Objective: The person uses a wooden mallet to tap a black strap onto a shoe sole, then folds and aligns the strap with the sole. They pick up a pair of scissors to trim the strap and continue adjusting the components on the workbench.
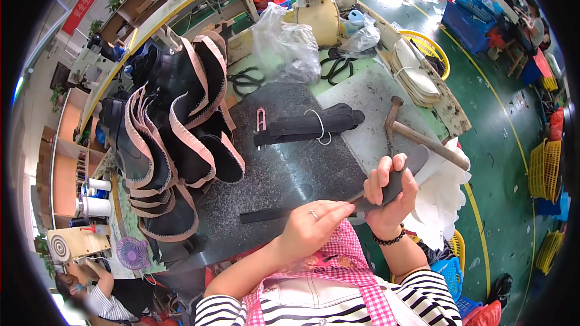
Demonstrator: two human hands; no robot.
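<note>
My right hand (389,196), a beaded bracelet at its wrist, is closed around a dark grey rounded flat piece (415,162) like an insole. Close beside it, my left hand (314,223) has its fingers pressed together, their tips by the lower edge of that piece. Whatever they pinch is hidden. A black strip (263,215) runs from the left under my left hand; I cannot tell whether it is gripped. Beyond my right hand lies a hammer (426,140) with a wooden handle. Further in, a bundle of black pieces (311,125) is tied with white cord.
Black shoe uppers (175,115) with pink zigzag edges are heaped at left. Two pairs of black scissors (244,78), a plastic bag (287,45) and stacked pale pieces (414,72) lie at the back. A purple fan (132,252) stands near another person at lower left.
</note>
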